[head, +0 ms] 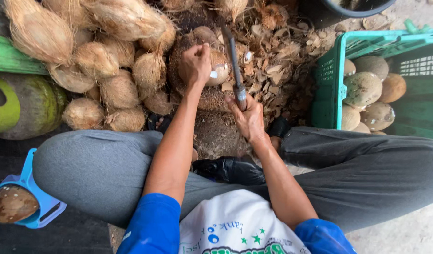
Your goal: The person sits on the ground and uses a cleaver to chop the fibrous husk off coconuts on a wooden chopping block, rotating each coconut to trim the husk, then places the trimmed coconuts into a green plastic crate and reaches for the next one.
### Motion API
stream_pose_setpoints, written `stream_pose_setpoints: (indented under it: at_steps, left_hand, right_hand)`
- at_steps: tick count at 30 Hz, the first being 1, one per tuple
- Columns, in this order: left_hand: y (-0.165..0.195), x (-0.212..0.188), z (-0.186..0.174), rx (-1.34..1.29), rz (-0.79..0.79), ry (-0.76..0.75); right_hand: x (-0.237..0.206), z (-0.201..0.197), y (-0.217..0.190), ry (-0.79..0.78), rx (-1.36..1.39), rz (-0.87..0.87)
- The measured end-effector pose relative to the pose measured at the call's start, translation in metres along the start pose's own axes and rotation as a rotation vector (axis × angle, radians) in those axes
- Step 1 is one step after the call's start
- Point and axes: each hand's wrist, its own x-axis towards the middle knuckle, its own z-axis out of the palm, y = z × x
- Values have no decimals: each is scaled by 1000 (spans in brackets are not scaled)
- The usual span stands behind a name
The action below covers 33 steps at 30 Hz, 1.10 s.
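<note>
My left hand (194, 63) grips a partly peeled brown coconut (219, 67) and steadies it on a round wooden block (212, 101) between my knees. My right hand (248, 117) is closed around the handle of a long dark blade (232, 54). The blade points away from me and lies just right of the coconut, close to its exposed pale side. A small white chip shows on the coconut near my left thumb.
A pile of fibrous husked coconuts (103, 61) lies to the left. Husk scraps (277, 66) cover the ground ahead. A green plastic crate (329, 94) at right holds several peeled coconuts. A blue holder (35, 197) with a shell sits at lower left.
</note>
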Motion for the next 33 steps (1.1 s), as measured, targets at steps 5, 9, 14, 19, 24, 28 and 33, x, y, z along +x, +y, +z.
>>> stream_pose_setpoints:
  at_steps: [5,9,14,19,24,28,33]
  left_hand:
    - [-7,0,-2,-118,-8,-2]
    - [-4,-2,-6,-154,222,61]
    - [-3,-4,-11,-121,-24,-34]
    - [-21,-1,-19,-279,34,-26]
    - [-40,-11,-24,-348,164,52]
    - [-45,-19,-16,-440,168,193]
    - [-43,-26,-16,-565,150,182]
  right_hand:
    - [8,0,7,-147,-27,215]
    - [14,-8,8,11,-32,71]
    - [5,-7,8,91,148,-38]
    - [7,3,13,-120,38,165]
    - [1,8,11,28,122,19]
    - [-2,9,4,28,160,25]
    - [1,6,0,-123,34,290]
